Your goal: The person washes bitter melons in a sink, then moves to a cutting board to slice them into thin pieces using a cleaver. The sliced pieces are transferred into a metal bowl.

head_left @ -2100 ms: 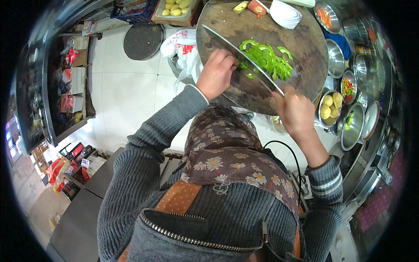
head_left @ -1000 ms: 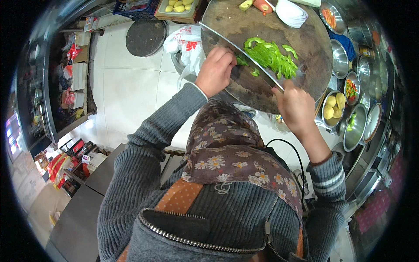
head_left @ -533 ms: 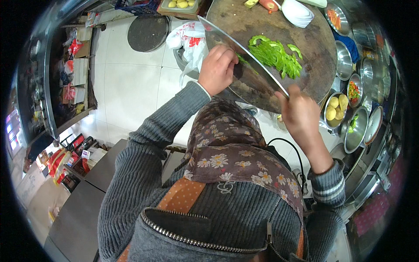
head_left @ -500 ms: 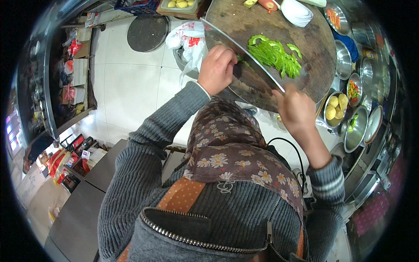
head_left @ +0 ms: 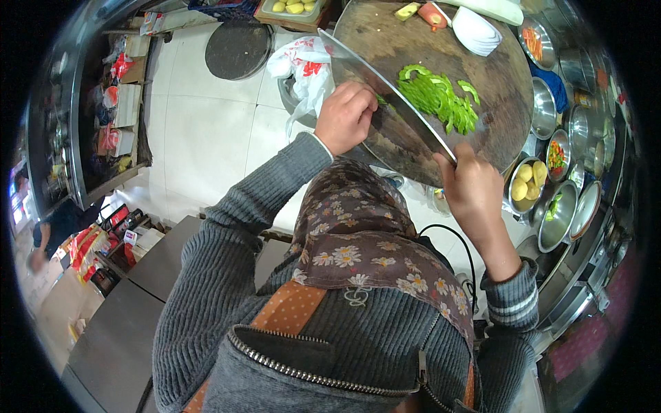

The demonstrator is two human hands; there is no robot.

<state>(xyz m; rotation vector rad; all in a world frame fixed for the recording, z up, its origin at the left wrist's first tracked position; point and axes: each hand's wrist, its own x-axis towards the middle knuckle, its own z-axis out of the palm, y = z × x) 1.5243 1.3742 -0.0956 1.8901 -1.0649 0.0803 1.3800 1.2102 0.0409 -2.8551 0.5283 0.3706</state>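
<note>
My right hand (head_left: 475,186) is wrapped round the handle of a large cleaver (head_left: 396,93), whose long blade slants across a round wooden chopping board (head_left: 496,124). My left hand (head_left: 348,115) is closed, its fingers curled at the near-left edge of the board beside the blade. A bit of green pepper (head_left: 381,100) shows between its fingertips and the cleaver; most of that piece is hidden. Just beyond the blade lies a loose pile of sliced green pepper (head_left: 437,98), with one strip apart on its right.
Toward the board's far side are a carrot piece (head_left: 432,15), a green vegetable end (head_left: 407,11) and white stacked spoons (head_left: 476,33). Metal bowls, one holding peeled potatoes (head_left: 527,180), line the right. A white plastic bag (head_left: 306,65) hangs over a bin at left. Another person's arm (head_left: 43,237) shows far left.
The whole view has shifted slightly. My right hand and the cleaver's handle end sit a little lower, while my left hand stays curled by the blade. At far left, the other person has moved.
</note>
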